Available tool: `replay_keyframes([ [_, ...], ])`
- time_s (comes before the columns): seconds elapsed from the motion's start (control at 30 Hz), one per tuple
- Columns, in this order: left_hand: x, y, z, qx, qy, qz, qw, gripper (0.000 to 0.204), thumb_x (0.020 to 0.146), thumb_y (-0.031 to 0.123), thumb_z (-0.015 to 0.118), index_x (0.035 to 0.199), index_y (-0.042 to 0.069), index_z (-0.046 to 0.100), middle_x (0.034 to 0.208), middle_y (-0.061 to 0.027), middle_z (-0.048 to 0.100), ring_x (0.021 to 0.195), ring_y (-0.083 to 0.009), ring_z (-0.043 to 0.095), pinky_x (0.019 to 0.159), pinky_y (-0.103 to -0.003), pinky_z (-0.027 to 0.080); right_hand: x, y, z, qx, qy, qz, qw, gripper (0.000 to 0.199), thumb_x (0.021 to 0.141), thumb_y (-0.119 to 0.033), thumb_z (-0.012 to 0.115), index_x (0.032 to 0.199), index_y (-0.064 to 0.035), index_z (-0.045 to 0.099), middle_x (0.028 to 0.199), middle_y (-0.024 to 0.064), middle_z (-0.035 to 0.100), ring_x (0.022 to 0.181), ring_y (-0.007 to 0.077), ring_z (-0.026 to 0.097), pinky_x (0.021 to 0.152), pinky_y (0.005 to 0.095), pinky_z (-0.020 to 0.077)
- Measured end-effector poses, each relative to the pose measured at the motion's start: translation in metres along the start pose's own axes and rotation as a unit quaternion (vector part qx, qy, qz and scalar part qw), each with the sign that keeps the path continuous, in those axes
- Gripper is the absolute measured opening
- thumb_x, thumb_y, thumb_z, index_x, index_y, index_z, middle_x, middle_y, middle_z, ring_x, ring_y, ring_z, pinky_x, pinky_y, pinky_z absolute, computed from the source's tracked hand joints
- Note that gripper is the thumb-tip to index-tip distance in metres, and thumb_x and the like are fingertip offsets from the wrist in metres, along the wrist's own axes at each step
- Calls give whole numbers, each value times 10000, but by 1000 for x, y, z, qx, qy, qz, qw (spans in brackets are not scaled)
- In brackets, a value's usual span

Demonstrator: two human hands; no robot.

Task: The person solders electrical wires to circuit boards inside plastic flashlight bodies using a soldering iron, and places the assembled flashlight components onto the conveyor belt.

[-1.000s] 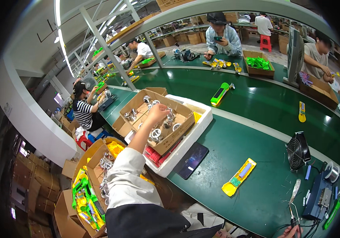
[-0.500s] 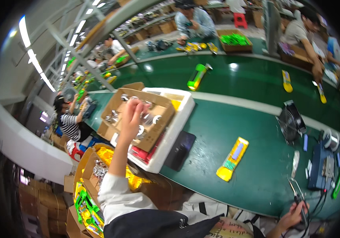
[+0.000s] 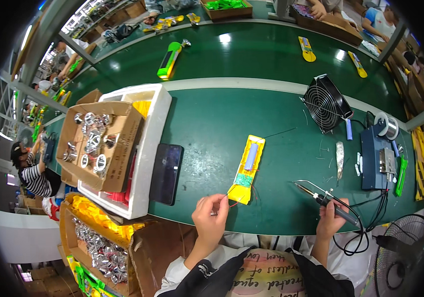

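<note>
Between my hands on the green table lies a yellow plastic casing [image 3: 242, 194] holding a purple cylindrical battery [image 3: 252, 156] and a small green circuit board [image 3: 244, 180]. Thin red and dark wires stick out around it. My left hand [image 3: 211, 218] is closed in a pinch at the casing's near left edge; a small shiny bit shows under the fingers, but what they grip is mostly hidden. In my right hand [image 3: 331, 218] is a soldering iron [image 3: 322, 200] with a bent metal guide tube, its tip pointing left toward the casing, apart from it.
A cardboard box [image 3: 118, 163] of shiny reflector cups sits on a white foam box [image 3: 158, 114] at left, beside a black phone [image 3: 166, 173]. Toward the right stand a small black fan [image 3: 326, 104], a blue soldering station [image 3: 371, 153] and a solder spool [image 3: 386, 126]. Beyond runs a green conveyor [image 3: 251, 54].
My left hand has left the reflector box and come down beside the yellow casing. The soldering iron in my right hand has swung round to point left. The whole view has turned.
</note>
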State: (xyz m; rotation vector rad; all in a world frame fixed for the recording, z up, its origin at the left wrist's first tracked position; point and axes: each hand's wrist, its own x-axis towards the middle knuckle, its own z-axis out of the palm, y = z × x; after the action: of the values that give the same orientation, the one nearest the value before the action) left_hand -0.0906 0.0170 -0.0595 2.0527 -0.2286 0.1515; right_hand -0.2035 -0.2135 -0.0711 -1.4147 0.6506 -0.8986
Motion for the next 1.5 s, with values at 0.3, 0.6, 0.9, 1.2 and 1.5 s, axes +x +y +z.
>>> replay_keyframes([
  [0.3, -1, -1, 17, -37, 16, -2, 999, 96, 637, -7, 644, 719, 20, 600, 772, -55, 507, 525, -82, 441, 461, -199, 354, 7, 2, 12, 5, 1, -16, 1000, 125, 762, -55, 523, 814, -14, 418, 606, 26, 429, 438, 66, 414, 422, 168, 363],
  [0.6, 6, 3, 22, -86, 16, -25, 996, 126, 591, -24, 663, 689, 39, 615, 854, -65, 490, 590, -107, 441, 536, -216, 367, -8, -16, 35, 2, 9, -35, 999, 247, 745, -152, 570, 826, -8, 386, 662, 47, 404, 436, 82, 398, 397, 179, 352],
  [0.9, 7, -6, 26, -88, 31, -4, 996, 158, 570, -50, 668, 687, 35, 606, 852, -66, 496, 573, -103, 438, 522, -217, 376, -27, -37, 64, -55, -138, -59, 987, 340, 736, -253, 605, 804, -21, 366, 649, 78, 464, 496, 89, 446, 421, 179, 375],
  [1.2, 5, -12, 29, -78, 41, 33, 996, 181, 552, -58, 678, 687, 38, 606, 843, -60, 495, 572, -93, 447, 484, -197, 377, -29, -23, 81, -82, -148, -34, 985, 262, 757, -173, 581, 839, -6, 396, 592, 85, 500, 465, 105, 495, 434, 192, 404],
  [1.5, 4, -12, 28, -76, 38, 35, 996, 183, 542, -63, 673, 679, 38, 605, 843, -63, 493, 573, -91, 449, 485, -196, 379, -28, -19, 83, -73, -147, -1, 986, 246, 760, -153, 570, 842, 0, 396, 594, 88, 499, 453, 105, 480, 429, 191, 399],
])
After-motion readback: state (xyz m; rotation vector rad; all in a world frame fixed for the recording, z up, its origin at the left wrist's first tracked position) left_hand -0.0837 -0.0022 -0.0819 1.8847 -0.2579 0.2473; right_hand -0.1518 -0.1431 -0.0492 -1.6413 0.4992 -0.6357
